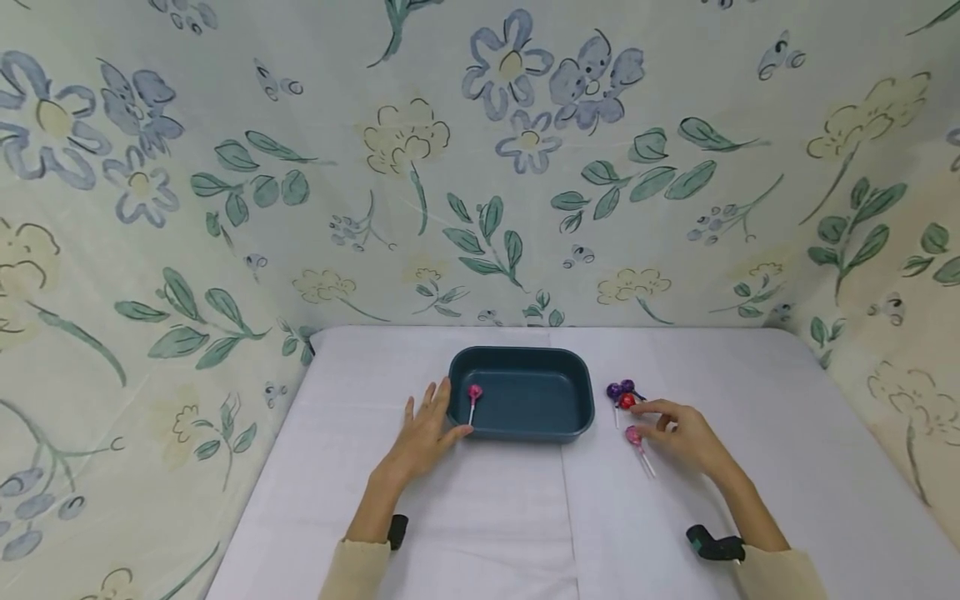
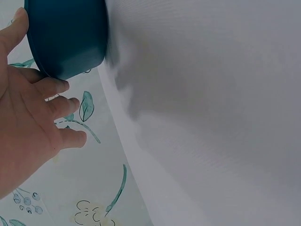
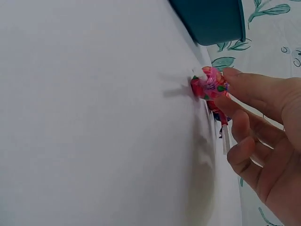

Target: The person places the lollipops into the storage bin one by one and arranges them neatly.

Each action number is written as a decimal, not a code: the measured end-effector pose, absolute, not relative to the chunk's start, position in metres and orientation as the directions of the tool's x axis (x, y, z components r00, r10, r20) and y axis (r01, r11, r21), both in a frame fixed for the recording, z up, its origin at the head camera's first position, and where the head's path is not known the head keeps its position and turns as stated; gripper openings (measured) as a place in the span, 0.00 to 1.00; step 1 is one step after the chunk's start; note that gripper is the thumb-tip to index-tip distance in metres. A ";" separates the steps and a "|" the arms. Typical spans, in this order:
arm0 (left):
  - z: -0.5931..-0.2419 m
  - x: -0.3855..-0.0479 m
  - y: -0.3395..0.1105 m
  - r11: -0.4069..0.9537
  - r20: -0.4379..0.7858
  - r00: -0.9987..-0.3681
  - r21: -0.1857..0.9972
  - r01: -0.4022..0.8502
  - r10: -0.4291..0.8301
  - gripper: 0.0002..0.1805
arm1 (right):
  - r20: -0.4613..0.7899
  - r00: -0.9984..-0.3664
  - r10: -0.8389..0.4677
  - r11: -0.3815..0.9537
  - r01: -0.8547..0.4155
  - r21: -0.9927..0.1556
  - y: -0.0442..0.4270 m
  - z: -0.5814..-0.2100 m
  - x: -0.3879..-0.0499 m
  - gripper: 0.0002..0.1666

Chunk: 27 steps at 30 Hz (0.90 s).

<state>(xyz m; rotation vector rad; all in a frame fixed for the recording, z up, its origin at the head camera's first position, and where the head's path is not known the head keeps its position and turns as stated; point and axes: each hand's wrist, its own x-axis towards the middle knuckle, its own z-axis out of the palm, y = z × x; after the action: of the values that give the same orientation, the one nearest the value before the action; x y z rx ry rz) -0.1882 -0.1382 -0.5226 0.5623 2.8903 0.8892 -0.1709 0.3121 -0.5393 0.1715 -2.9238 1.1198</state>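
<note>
In the head view, my left hand (image 1: pixel 422 437) rests against the left end of the dark teal tray (image 1: pixel 517 437), fingers spread and thumb at its near edge. A pink lollipop (image 1: pixel 475 392) lies inside the tray. My right hand (image 1: pixel 688 439) is beside the loose lollipops, its thumb tip close to a pink one (image 1: pixel 634 436) and its index fingertip by a red one (image 1: pixel 627 402). In the right wrist view, the thumb and index finger of my right hand (image 3: pixel 268 127) stand apart near the pink wrapper (image 3: pixel 207 88); contact is unclear.
Two purple lollipops (image 1: pixel 614 391) lie beside the red one, right of the tray. A white cloth (image 1: pixel 480 517) covers the table, and a floral curtain (image 1: pixel 480 167) hangs behind and around it. Black devices are strapped at both wrists.
</note>
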 end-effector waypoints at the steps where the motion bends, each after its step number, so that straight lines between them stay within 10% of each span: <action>1: -0.523 -0.188 -0.138 0.767 0.044 -0.931 0.554 0.325 0.363 0.51 | 0.042 -0.993 -0.113 0.731 -0.112 -0.673 0.313 -0.541 -0.170 0.21; 27: -0.526 -0.190 -0.139 0.780 0.032 -0.933 0.540 0.317 0.358 0.51 | 0.031 -0.983 -0.181 0.704 -0.151 -0.694 0.316 -0.555 -0.167 0.18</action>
<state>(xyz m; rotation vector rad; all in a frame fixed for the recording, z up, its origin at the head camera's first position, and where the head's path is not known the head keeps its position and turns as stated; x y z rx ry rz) -0.1902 -0.1387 -0.5257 0.5502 2.8949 0.8578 -0.1667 0.3160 -0.5554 0.2862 -2.9361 1.1892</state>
